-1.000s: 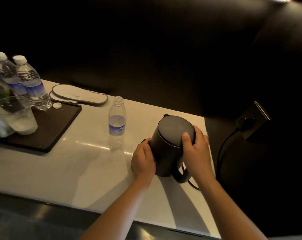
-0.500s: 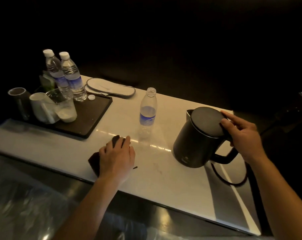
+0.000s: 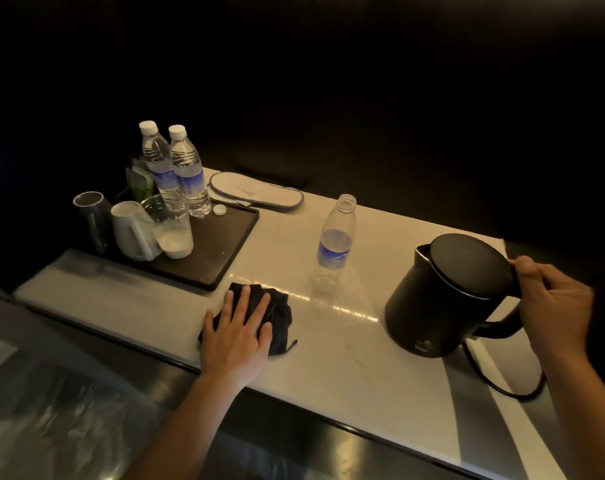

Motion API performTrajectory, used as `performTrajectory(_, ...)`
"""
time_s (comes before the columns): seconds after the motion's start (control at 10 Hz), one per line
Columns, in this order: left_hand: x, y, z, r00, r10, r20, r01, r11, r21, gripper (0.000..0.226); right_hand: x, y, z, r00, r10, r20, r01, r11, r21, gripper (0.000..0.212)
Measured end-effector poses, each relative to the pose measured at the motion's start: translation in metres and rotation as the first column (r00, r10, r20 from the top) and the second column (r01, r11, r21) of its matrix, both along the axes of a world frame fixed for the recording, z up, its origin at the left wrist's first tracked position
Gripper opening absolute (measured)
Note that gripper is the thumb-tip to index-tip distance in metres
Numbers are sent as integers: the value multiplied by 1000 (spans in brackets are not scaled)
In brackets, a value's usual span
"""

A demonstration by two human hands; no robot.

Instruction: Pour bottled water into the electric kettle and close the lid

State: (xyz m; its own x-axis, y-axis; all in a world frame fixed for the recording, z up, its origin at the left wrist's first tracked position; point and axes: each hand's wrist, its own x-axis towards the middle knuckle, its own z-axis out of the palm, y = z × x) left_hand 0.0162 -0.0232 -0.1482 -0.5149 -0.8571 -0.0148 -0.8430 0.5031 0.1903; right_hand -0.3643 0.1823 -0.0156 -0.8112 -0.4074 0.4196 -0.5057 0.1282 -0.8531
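on the pale surface (image 3: 380,368), a black kettle (image 3: 443,306) is gripped by the right hand (image 3: 550,306) at lid edge and handle; likely heavy, rigid. the uncapped bottle (image 3: 335,244) stands mid-surface. a dark cloth (image 3: 276,317) is pressed under the flat, open left hand (image 3: 238,337).

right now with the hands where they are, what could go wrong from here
1. The open bottle stands uncapped close beside the left hand, which presses flat on a dark cloth; a wide wipe could knock it over.
2. The right hand is at the kettle lid's rear edge; its cord loops on the counter and could snag if the kettle shifts.
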Motion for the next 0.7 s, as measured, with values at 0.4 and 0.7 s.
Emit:
performTrajectory(0.4,16,-34,0,1000,17,5,-17,999,36,61,13,1,0,984,-151,-96,161,982,103,25)
performTrajectory(0.7,2,-38,5,998,-29,-51,32,998,58,57,30,11,9,906,-294,-303,378,886,270,8)
